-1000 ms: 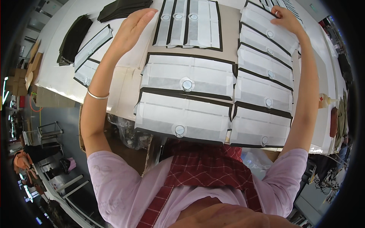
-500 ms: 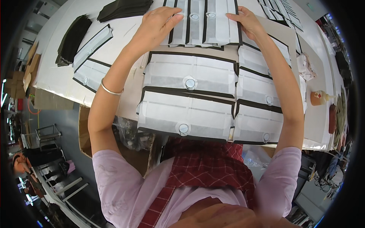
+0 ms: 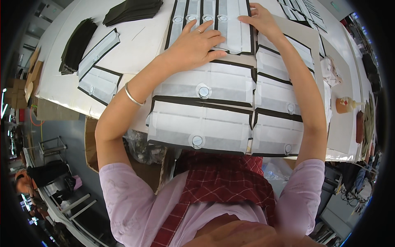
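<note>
Overlapping white fabric panels [image 3: 230,35] with black borders and small round discs lie at the far middle of the table. My left hand [image 3: 196,46] is open over their near part, fingers spread and fingertips near the discs. At their right edge, my right hand [image 3: 263,21] has its thumb on top and its other fingers curled beside the border, gripping the rightmost panel. Closer to me lie two wide white panels, one [image 3: 181,85] behind the other [image 3: 177,123], each with a round disc. More such panels [image 3: 275,96] lie under and beside my right forearm.
Two dark fabric stacks [image 3: 78,45] [image 3: 133,10] lie at the far left, near two loose white panels [image 3: 98,82]. On the right are a crumpled white wad [image 3: 330,71] and an orange bottle with a nozzle [image 3: 345,105]. A cardboard box [image 3: 91,142] stands below the table's front edge.
My left hand has moved from the panels' left edge rightward and nearer, and its fingers have spread over them. The far panels have shifted slightly left and nearer. My right hand stays at their right edge.
</note>
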Available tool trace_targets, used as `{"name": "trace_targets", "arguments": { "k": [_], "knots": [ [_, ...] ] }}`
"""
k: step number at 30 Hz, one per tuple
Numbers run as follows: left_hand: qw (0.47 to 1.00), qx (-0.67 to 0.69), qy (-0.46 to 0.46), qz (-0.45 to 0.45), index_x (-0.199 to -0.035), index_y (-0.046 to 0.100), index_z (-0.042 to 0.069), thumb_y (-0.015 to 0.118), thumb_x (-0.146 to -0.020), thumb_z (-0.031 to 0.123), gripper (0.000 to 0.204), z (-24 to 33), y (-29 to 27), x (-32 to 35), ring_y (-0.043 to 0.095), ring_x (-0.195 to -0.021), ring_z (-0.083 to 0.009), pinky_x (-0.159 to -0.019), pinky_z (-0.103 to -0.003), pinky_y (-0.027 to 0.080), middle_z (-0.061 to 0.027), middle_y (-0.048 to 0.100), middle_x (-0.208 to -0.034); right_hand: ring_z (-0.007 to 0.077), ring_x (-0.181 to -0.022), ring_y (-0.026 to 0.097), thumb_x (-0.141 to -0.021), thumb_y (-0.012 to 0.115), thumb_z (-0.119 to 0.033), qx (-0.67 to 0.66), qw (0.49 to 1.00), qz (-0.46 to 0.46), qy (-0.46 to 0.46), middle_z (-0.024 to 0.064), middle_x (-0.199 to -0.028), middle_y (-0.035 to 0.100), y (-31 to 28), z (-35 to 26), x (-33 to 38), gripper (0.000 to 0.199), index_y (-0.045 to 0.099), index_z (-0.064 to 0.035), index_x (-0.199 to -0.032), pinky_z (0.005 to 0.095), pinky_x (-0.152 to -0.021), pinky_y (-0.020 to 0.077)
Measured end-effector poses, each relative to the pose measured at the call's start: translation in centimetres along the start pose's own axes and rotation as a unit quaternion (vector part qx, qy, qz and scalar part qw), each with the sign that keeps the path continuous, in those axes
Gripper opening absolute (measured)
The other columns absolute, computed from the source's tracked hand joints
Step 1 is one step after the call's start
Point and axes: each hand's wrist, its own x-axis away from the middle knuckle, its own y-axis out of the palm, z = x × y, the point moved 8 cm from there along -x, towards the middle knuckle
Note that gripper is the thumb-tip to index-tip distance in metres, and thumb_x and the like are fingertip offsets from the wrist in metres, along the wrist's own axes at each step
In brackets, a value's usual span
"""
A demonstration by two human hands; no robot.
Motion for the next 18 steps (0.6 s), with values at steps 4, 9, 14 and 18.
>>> {"name": "trace_targets", "arguments": {
  "k": [4,9,14,18],
  "knots": [
    [0.999,-0.021,-0.009,-0.043,-0.128,0.062,0.01,0.051,-0.1,0.05,0.05,0.6,-0.3,-0.7,0.037,-0.143,-0.0326,-0.118,-0.055,0.022,-0.0091,0.061,-0.134,0.019,-0.092,0.065,-0.081,0.08,-0.023,0.231,0.969,-0.006,-0.082,0.0108,-0.109,0.067,-6.4,-0.3,-0.3,0.05,0.059,-0.0015,-0.121,0.0314,-0.08,0.0535],
    [0.999,0.009,-0.033,-0.023,-0.131,0.06,0.007,0.048,-0.101,0.053,0.057,-0.4,0.0,-1.3,0.036,-0.143,-0.0348,-0.118,-0.053,0.023,-0.0114,0.059,-0.137,0.0162,-0.083,0.059,-0.073,0.084,-0.028,0.287,0.941,-0.181,0.0,0.0027,-0.094,0.063,-11.7,6.3,2.1,0.042,0.066,-0.0083,-0.106,0.0307,-0.079,0.0487],
    [0.998,-0.047,-0.046,0.003,-0.14,0.053,0.005,0.043,-0.101,0.057,0.066,-1.7,1.3,-1.7,0.032,-0.146,-0.0359,-0.119,-0.051,0.023,-0.0177,0.051,-0.146,0.0119,-0.074,0.045,-0.074,0.082,-0.028,0.25,0.956,-0.152,0.005,-0.0034,-0.078,0.05,-11.7,5.9,4.0,0.035,0.06,-0.0095,-0.092,0.0259,-0.07,0.0383],
    [0.998,-0.055,-0.041,-0.013,-0.139,0.054,0.003,0.044,-0.1,0.058,0.068,-0.7,1.6,-1.5,0.033,-0.146,-0.0361,-0.119,-0.051,0.023,-0.0186,0.052,-0.145,0.0101,-0.076,0.042,-0.077,0.082,-0.031,0.259,0.952,-0.161,0.014,-0.0034,-0.077,0.046,-13.9,6.4,2.4,0.036,0.054,-0.0098,-0.086,0.0257,-0.07,0.0348]
  ]
}}
